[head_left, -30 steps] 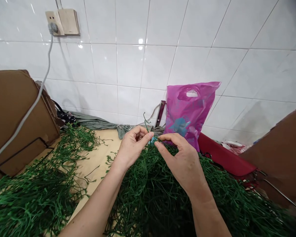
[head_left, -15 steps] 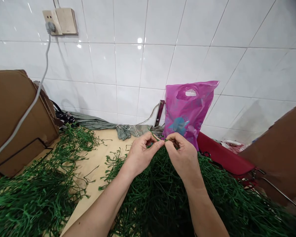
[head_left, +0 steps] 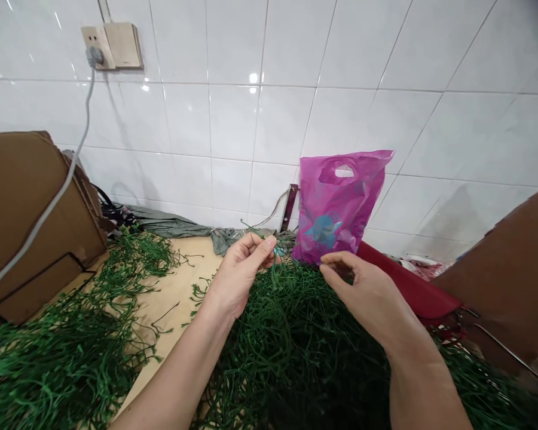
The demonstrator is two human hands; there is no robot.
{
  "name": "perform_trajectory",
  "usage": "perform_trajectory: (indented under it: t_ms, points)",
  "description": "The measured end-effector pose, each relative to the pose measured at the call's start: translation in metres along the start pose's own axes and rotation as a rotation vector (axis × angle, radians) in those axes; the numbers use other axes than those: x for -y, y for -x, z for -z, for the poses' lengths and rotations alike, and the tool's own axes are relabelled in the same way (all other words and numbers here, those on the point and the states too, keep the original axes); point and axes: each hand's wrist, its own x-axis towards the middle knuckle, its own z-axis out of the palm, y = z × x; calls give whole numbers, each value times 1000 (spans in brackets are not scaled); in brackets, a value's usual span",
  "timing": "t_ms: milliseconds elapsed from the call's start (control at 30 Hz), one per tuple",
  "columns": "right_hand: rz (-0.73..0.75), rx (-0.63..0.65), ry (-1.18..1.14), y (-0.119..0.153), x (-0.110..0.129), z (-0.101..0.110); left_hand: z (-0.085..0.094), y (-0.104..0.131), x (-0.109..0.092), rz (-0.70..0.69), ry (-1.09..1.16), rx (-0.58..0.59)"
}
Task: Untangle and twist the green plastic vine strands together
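My left hand [head_left: 246,260] is closed, thumb and forefinger pinching a thin green plastic plant stem [head_left: 252,229] whose end sticks out up and to the left. More green strands hang just below these fingertips. To the right, my right hand [head_left: 363,283] hovers over the pile of green plastic stems [head_left: 291,334], in front of the purple bag's lower edge. Its thumb and forefinger are curved with a small gap between the tips, and nothing shows in them. The pile lies tangled under both forearms, partly hidden by them.
A purple plastic bag [head_left: 336,197] stands against the tiled wall, beside a red bag [head_left: 407,286]. A second heap of green stems [head_left: 49,358] lies at left on the tan tabletop [head_left: 174,310]. A cardboard box [head_left: 31,203] and a grey cable [head_left: 58,197] are left, brown cardboard [head_left: 511,275] right.
My hands were together at the fingertips on a green stem. Now they are apart: the left has moved slightly left with a stem, the right has moved right and down and loosened.
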Motion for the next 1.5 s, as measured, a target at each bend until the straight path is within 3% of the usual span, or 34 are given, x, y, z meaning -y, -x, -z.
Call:
perform_trajectory:
  t_ms: [100,200,433,567,733,867,967,1033,1133,1200,1333,1500]
  points:
    - [107,-138,-39,6,27,-5,0,-2,4,60,25,15]
    - [218,-109,-158,8,42,-14,-1,0,4,45,-21,62]
    - [199,-71,-235,7,47,-30,-2,1,6,-27,-104,98]
    - [254,-119,-142,10,50,-31,-3,0,5,-45,-52,66]
    - [239,-36,-23,13,50,-34,-2,-1,3,-149,-186,82]
    - [346,154,101,17,56,-38,-1,-4,10,-241,-190,-80]
    - [421,213,172,26,68,-38,2,-10,20,-180,-65,-161]
    - [475,247,190,35,78,-34,8,-17,26,-129,18,-224]
    - [599,399,114,52,92,-22,25,-30,27,-104,96,-359]
    - [650,400,86,61,96,-11,35,-35,22,-98,113,-385]
    - [659,343,161,61,82,12,35,-31,12,-40,142,-219]
    - [542,-24,253,45,62,24,21,-16,5,-34,46,57]
